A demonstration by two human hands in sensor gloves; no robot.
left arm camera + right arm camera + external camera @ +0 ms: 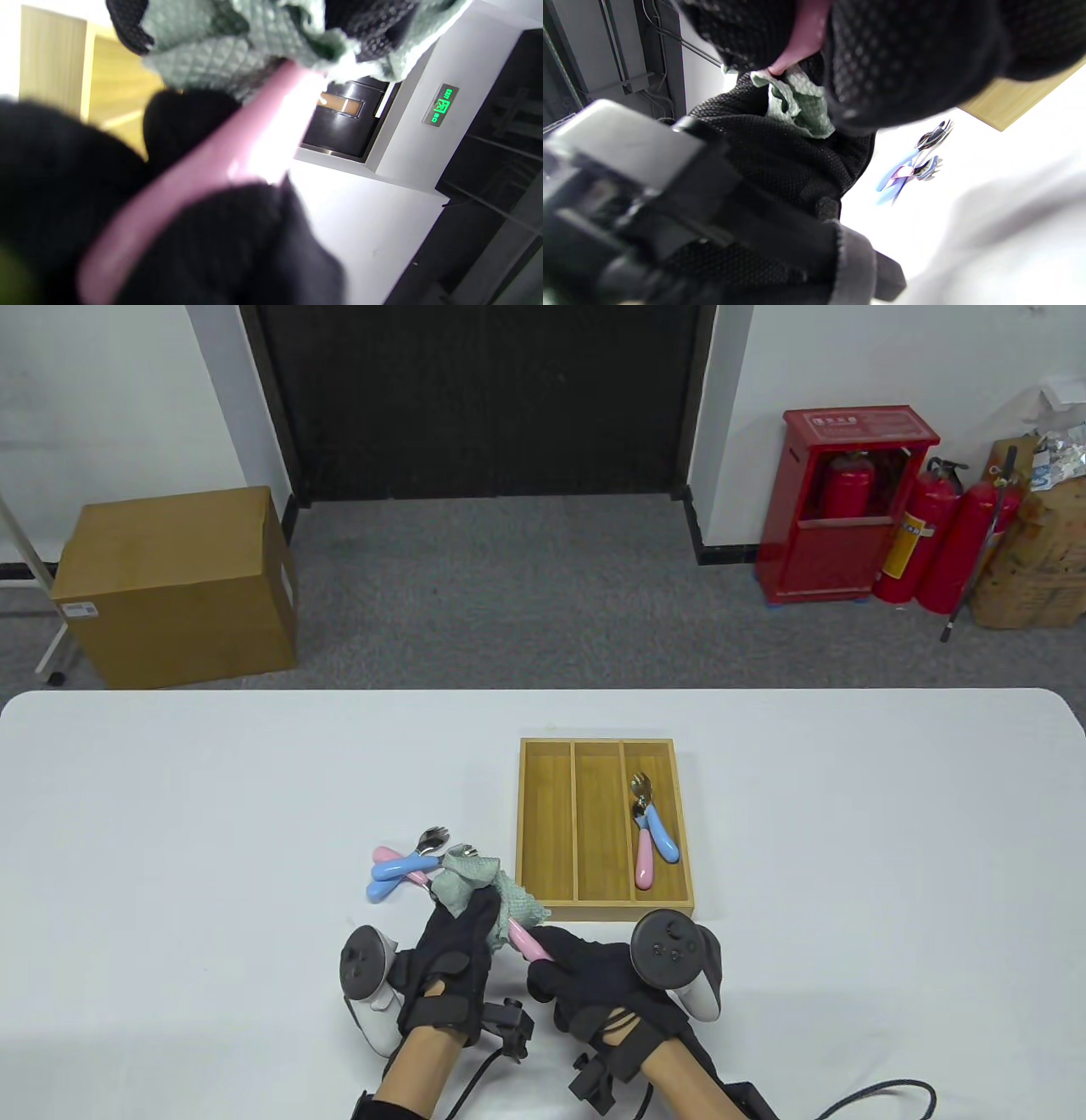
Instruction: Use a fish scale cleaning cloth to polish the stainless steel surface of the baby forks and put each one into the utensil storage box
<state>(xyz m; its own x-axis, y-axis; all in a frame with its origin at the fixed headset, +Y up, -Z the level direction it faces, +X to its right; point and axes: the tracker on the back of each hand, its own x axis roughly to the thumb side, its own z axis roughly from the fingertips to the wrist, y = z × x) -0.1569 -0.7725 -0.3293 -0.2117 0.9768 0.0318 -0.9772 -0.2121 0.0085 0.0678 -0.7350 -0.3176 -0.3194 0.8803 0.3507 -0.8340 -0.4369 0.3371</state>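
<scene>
My right hand point(585, 976) grips the pink handle of a baby fork point(526, 940) just in front of the wooden storage box point(543, 823). The pale green cleaning cloth point(475, 882) is wrapped over the fork's steel head, and my left hand point(458, 942) holds the cloth round it. The head is hidden inside the cloth. In the left wrist view the pink handle point(203, 169) runs up into the cloth point(220, 55). The right wrist view shows the handle point(804, 38) between my fingers and the cloth point(801, 106). Two forks point(649, 831), one pink and one blue, lie in the box's right compartment.
A small pile of pink and blue forks point(403, 865) lies on the white table point(170, 831) left of the cloth; the same pile point(912, 167) appears in the right wrist view. The box's left and middle compartments hold nothing. Beyond the table stand a cardboard box point(178, 585) and red fire extinguishers point(925, 534).
</scene>
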